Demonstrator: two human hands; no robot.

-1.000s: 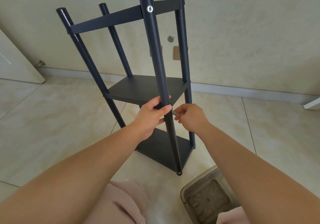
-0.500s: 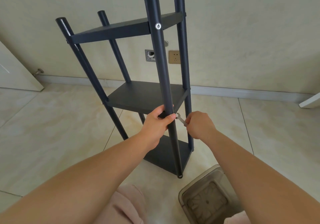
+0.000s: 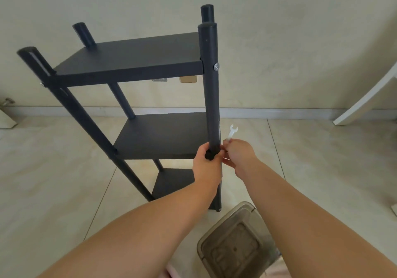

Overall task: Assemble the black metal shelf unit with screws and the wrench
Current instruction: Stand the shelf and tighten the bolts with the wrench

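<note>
The black metal three-tier shelf unit (image 3: 137,63) stands upright on the beige tiled floor (image 3: 53,170) near the wall. The left hand (image 3: 207,159), arm outstretched, is wrapped tight around its near right post at the middle shelf's corner. Just beside the post, the right hand (image 3: 239,154) pinches a small silver flat wrench (image 3: 232,132), open end pointing up.

A plain cream wall (image 3: 300,41) is seen behind, bordered below by a pale baseboard (image 3: 279,113). The floor (image 3: 53,181) is covered with glossy beige tiles. A white furniture leg (image 3: 365,97) is leaned at the right.
</note>
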